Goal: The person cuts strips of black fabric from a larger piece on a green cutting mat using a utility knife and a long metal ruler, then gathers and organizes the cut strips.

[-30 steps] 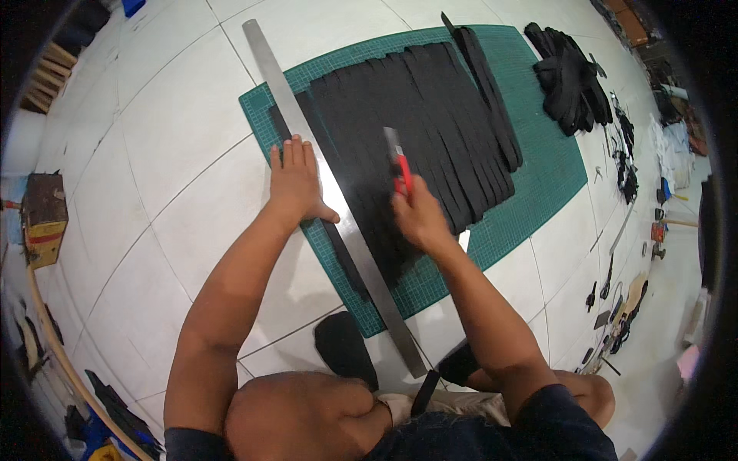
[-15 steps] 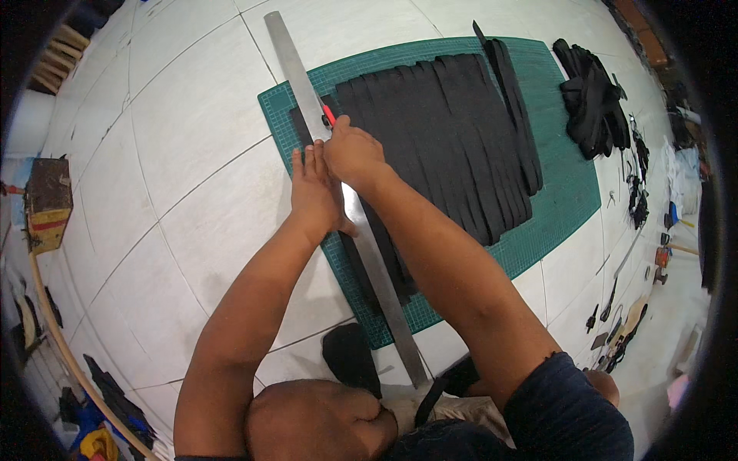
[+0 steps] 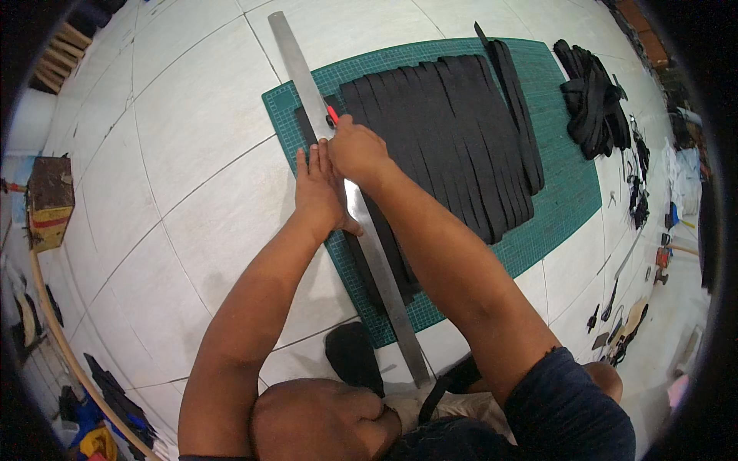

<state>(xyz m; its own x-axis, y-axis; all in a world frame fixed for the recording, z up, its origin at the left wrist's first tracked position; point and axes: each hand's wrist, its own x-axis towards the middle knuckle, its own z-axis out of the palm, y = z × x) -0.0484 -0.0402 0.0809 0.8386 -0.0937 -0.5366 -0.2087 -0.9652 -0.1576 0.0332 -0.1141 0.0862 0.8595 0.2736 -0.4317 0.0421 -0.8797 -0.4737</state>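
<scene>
We find the work laid out on a white tiled floor [image 3: 192,154]. A green gridded cutting mat [image 3: 565,200] carries a sheet of black material [image 3: 446,138], most of it already slit into long, narrow strips lying side by side. More black strips sit in a loose pile [image 3: 592,96] just past the mat's far right corner.

We judge the cutting well advanced: the strips cover nearly the whole width of the sheet, and what is left appears to be the narrow band at its left edge, under and beside the long flat steel ruler [image 3: 307,84].

The ruler lies diagonally along the mat's left side, running from the far tiles down to the person's knees. The left hand [image 3: 319,188] lies flat on it, fingers extended and together, pressing it down at about mid-length. The right hand [image 3: 357,150] is closed around a red-handled utility knife [image 3: 331,115], of which only the red tip shows beyond the knuckles. That tip sits just against the ruler's right edge, on the black material near its far end, slightly ahead of the left fingertips. The two hands touch side by side.

We cannot see the blade itself, nor whether it is in the material.
</scene>
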